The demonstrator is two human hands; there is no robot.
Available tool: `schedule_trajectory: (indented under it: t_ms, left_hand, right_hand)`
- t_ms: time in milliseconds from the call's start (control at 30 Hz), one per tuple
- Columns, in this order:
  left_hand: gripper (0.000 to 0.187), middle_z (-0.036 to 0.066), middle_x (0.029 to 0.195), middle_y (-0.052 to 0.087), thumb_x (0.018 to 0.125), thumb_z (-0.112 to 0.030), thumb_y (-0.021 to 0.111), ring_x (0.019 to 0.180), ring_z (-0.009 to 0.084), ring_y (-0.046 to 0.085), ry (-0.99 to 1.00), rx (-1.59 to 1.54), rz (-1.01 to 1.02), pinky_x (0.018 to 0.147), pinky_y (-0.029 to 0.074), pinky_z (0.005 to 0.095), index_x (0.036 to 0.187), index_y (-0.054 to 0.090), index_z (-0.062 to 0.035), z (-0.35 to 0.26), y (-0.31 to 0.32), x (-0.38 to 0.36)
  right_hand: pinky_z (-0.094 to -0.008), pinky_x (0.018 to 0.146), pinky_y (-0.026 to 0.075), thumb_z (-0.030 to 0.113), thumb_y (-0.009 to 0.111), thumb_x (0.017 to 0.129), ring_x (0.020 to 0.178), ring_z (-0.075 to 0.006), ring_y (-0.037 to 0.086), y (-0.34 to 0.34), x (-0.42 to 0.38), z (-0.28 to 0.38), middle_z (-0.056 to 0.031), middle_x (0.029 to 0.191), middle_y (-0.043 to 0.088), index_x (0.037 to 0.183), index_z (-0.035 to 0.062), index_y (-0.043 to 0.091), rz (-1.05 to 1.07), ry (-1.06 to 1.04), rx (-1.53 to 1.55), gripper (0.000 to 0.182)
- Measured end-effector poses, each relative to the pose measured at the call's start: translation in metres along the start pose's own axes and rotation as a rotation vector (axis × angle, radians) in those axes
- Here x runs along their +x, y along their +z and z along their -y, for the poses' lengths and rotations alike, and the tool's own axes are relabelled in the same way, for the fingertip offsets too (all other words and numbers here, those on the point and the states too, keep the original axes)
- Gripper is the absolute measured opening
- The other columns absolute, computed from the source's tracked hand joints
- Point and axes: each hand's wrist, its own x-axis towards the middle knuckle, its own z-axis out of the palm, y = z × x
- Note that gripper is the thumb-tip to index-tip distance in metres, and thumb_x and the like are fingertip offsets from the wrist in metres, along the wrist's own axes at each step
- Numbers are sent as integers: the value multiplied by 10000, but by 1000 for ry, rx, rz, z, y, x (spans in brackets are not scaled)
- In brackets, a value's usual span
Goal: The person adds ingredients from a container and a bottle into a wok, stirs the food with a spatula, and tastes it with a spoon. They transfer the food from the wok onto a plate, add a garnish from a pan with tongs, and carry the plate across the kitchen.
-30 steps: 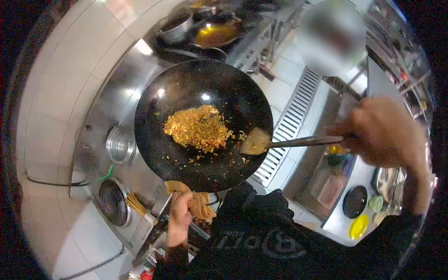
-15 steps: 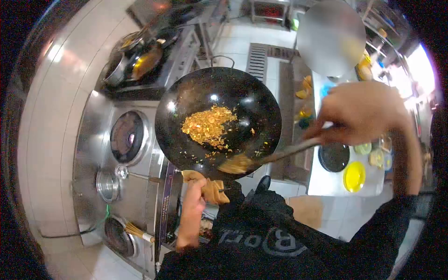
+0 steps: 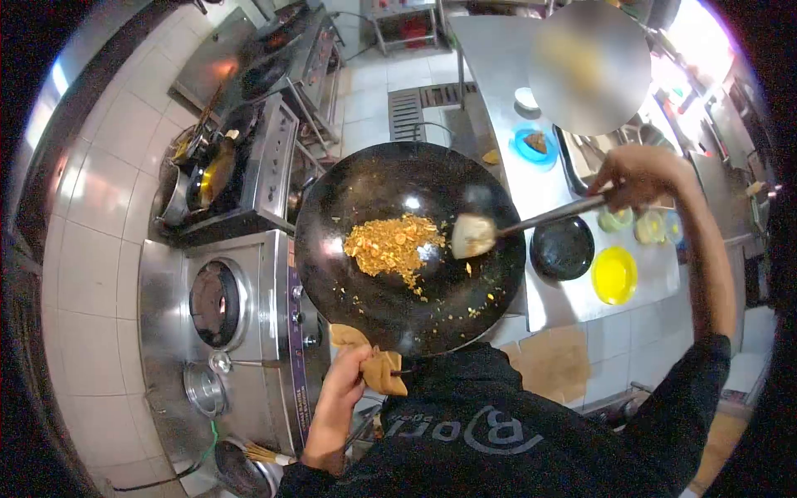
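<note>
A large black wok [image 3: 390, 178] hangs in front of me, tilted, between the stove and the counter. My left hand [image 3: 340, 386] is closed on a folded tan cloth [image 3: 383, 373], wrapped about the wok's near handle. Chopped, fried yellow-brown food [image 3: 398, 245] lies heaped in the wok's middle, with loose bits scattered around it. In my right hand [image 3: 643, 176] is the long handle of a wok spatula [image 3: 473, 236]. Its pale, food-smeared blade is over the wok's right side, close to the heap. A second, far handle of the wok shows at its top edge.
To the right, a steel counter [image 3: 548, 303] bears a black plate [image 3: 563, 249], a yellow plate [image 3: 614, 275] and a blue plate [image 3: 531, 149]. Left are a stove burner [image 3: 214, 303], a ladle [image 3: 221, 362] and a steel pot [image 3: 203, 388]. A blurred round patch covers the upper right.
The spatula has swung from the wok's near edge up to its right side, as my right hand rose. The wok sits further right and lower in view; the camera has also shifted.
</note>
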Motion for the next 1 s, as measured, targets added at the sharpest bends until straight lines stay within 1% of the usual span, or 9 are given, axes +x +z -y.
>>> schedule_trajectory:
  t_ms: [67,133,167,200,267,333,433,800,1000]
  left_hand:
    - [255,43,1014,620,856,-140,577,957,218,652,-128,-97,-53,781,561,416,1109,563,-109,0,-9,-1]
    - [217,43,976,627,840,-127,575,910,226,664,-165,17,-50,781,554,398,1055,567,-100,-9,-35,-23]
    - [217,43,976,627,840,-127,575,910,226,664,-149,22,-41,781,554,398,1055,567,-100,-10,-39,-22]
    - [214,44,952,627,831,-124,577,909,228,663,-145,54,-14,780,552,391,1043,571,-94,-9,-43,-20]
    - [211,46,928,627,822,-120,578,907,230,662,-131,92,5,780,549,384,1030,576,-87,-5,-34,-10]
    - [197,43,902,625,808,-109,583,867,219,660,-121,126,0,759,545,381,1002,582,-74,-2,-22,-6]
    - [152,36,865,619,810,-93,576,784,201,651,-96,87,40,711,542,365,959,586,-64,4,-21,-1]
    - [65,35,850,647,869,-72,541,764,200,685,-115,-37,196,668,569,336,909,591,-74,-23,-23,-17]
    - [80,58,879,658,884,-55,524,797,218,684,-227,-183,295,741,595,353,936,584,-63,-38,-33,-25]
  right_hand:
    - [-283,563,533,48,745,808,647,-85,628,52,78,-58,-50,851,736,1327,204,634,40,-321,69,553]
    - [-299,656,530,67,781,780,720,-110,612,85,79,-13,-34,888,728,1338,171,628,75,-341,204,587]
    - [-295,653,514,86,786,786,721,-106,605,125,118,-29,-28,850,711,1327,154,635,-112,-678,314,566]
    - [-290,641,509,100,790,793,732,-103,618,136,109,-10,-32,867,722,1305,134,648,-163,-689,408,533]
    - [-346,785,533,201,757,802,815,-189,695,153,89,5,-122,954,752,1256,116,674,-181,-555,509,469]
    - [-363,792,537,188,727,798,814,-264,709,185,77,4,-171,947,735,1221,97,688,-395,-599,419,434]
    - [-413,826,538,176,702,800,892,-361,692,201,7,35,-202,995,715,1183,86,701,-428,-449,553,394]
    - [-403,789,515,146,730,798,832,-338,688,244,-155,88,-182,960,722,1225,135,691,-653,-77,666,428]
    - [-364,685,512,113,732,800,694,-231,664,245,-246,94,-168,913,726,1245,128,680,-687,89,726,448]
